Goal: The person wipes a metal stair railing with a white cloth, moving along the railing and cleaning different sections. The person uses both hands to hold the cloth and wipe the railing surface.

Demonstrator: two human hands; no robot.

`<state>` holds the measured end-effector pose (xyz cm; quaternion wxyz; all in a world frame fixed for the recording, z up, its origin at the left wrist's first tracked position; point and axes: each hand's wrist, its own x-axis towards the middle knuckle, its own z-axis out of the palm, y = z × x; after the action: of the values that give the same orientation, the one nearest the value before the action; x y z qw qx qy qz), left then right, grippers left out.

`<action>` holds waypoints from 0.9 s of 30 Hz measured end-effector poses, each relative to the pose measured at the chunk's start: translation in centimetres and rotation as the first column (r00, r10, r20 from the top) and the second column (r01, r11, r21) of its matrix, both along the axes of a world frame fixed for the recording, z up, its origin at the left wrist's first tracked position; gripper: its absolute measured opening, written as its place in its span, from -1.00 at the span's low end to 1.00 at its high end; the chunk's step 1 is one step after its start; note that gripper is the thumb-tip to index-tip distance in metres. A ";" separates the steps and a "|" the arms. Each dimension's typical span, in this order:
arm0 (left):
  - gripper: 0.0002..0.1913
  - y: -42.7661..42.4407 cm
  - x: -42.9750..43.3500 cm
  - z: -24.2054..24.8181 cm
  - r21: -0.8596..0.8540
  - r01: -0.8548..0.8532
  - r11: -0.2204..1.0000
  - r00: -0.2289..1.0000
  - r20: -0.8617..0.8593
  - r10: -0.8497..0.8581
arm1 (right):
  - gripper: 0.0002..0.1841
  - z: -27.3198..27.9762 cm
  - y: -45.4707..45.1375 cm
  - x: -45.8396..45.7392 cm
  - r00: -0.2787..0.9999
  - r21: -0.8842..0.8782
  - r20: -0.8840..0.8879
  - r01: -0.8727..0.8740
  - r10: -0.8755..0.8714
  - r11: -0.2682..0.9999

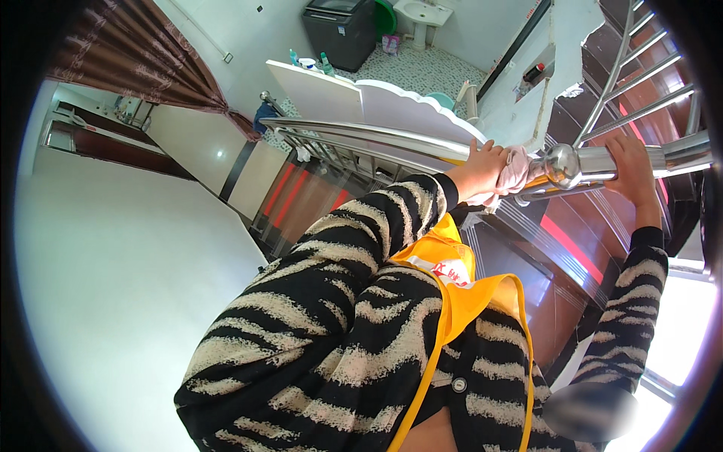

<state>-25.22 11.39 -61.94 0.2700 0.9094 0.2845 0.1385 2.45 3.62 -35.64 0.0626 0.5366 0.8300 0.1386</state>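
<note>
My left hand (480,167) is closed on a crumpled pale pink cloth (515,169), which is bunched around the stainless steel handrail (373,135). Just right of the cloth is the polished round ball (562,166) of a steel newel post. Beyond that ball, my right hand (630,166) wraps the thick steel tube (596,164) of the post, its fingers over the top. The underside of both grips is hidden. A yellow apron (486,296) hangs from my neck over a black-and-cream striped cardigan (361,339).
Dark brown stairs (570,237) with red stripes run below the railing. Steel balusters (644,79) rise at the upper right. Past a white scalloped panel (418,107) stand a grey washing machine (339,34) and a pedestal washbasin (423,12). A brown curtain (147,56) hangs upper left.
</note>
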 end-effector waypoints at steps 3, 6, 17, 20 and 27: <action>-0.01 0.4 -0.6 -0.3 0.010 -0.007 1.000 1.000 0.000 0.007 | -0.26 -0.1 -0.1 0.2 0.999 -0.010 0.023 0.030 -0.030 0.999; -0.06 0.8 -1.0 -0.7 -0.006 0.000 1.000 0.999 -0.036 0.000 | -0.24 -0.1 -0.2 0.3 0.998 -0.030 0.025 0.052 -0.051 0.998; -0.04 3.3 -4.4 -2.4 -0.071 0.021 0.997 0.998 -0.060 -0.025 | -0.27 0.4 -0.4 -0.6 0.999 -0.020 0.015 0.035 -0.035 0.999; -0.03 4.5 -6.1 -3.9 -0.089 0.005 0.996 0.997 -0.083 -0.012 | -0.30 0.3 -0.4 -0.6 0.999 -0.004 0.005 0.033 -0.033 0.999; 0.04 7.5 -11.7 -7.7 -0.032 -0.176 0.984 0.935 -0.316 0.157 | -0.37 0.5 -0.3 -1.3 1.000 0.020 -0.006 0.030 -0.030 0.999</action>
<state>-36.95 18.87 -69.66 0.2359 0.8839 0.4037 0.0066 1.14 3.36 -35.15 0.0570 0.5500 0.8206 0.1446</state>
